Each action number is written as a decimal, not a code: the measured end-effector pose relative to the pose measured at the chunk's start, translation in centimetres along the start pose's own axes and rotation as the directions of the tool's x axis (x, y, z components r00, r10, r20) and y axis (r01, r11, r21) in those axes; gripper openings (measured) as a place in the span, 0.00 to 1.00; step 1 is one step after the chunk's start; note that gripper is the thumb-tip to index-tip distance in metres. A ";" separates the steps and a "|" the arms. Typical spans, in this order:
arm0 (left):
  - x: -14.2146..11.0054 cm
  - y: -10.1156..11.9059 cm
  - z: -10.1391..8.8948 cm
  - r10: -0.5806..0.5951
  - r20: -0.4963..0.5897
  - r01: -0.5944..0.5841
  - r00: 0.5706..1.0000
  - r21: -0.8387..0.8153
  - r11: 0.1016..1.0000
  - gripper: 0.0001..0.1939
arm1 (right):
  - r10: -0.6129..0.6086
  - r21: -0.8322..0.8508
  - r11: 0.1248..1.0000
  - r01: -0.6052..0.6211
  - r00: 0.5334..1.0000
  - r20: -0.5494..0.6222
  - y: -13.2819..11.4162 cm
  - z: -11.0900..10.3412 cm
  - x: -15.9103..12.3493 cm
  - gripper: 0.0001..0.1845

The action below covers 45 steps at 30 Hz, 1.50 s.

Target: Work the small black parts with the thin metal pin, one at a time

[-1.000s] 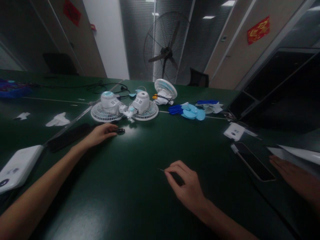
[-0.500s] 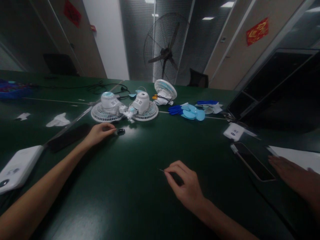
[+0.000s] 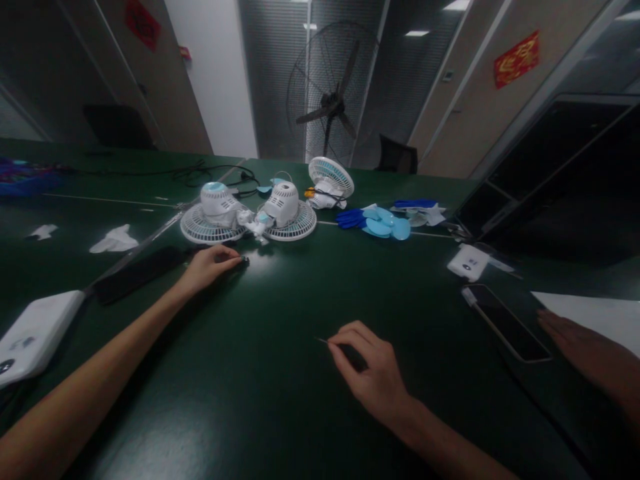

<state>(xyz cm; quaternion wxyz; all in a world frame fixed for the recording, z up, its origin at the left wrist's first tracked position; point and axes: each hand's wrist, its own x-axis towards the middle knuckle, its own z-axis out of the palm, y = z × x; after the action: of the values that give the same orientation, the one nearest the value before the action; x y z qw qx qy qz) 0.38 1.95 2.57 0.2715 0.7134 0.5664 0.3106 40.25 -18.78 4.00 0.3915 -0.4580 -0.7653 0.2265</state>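
Your right hand (image 3: 381, 375) is pinching a thin rod (image 3: 321, 340); your left hand (image 3: 205, 269) is gripping a small dark object (image 3: 245, 260).

Thin rod (image 3: 321, 340), held slightly aslant, small dark piece (image 3: 245, 260), mostly covered

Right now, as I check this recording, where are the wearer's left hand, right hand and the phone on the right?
Left hand (image 3: 206, 269): head view, back of the hand.
Right hand (image 3: 376, 379): head view, middle of the hand.
Phone (image 3: 507, 325): head view, dark screen.
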 end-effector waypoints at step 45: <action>-9.3 13.3 10.7 0.520 0.549 -0.512 0.654 -0.185 0.839 0.08 | -0.022 -0.050 0.998 0.024 0.999 0.038 0.5 0.9 -0.1 0.07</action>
<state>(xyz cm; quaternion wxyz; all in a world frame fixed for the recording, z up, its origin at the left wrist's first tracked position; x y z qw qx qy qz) 15.38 -10.37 4.04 0.3358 0.9021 0.2282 0.1465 39.79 -18.59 3.09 0.3680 -0.4548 -0.7831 0.2110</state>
